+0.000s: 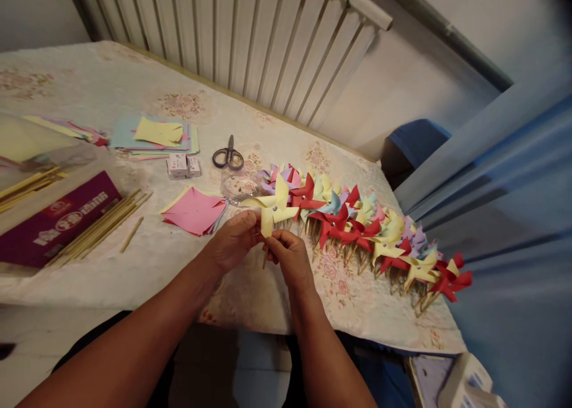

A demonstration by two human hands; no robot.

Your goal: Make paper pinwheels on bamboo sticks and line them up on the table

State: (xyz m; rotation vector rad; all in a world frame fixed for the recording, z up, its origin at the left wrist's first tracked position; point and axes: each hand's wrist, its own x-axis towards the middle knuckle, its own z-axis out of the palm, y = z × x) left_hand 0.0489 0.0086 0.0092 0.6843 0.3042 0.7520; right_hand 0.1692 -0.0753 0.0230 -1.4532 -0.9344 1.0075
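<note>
Hands meet over the floral-cloth worktop (147, 265): left hand (232, 241) and right hand (290, 256) both pinch a yellow paper pinwheel on a wooden stick (273, 208), beside a row of finished coloured paper pinwheels (370, 229). Grey scissors (228, 156) lie behind.

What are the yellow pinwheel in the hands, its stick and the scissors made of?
The yellow pinwheel, held by the left hand and right hand, looks like thin matte paper with folded, creased vanes. Its stick seems pale wood or bamboo. The scissors have dark, likely plastic handles; the blades look like metal.
</note>
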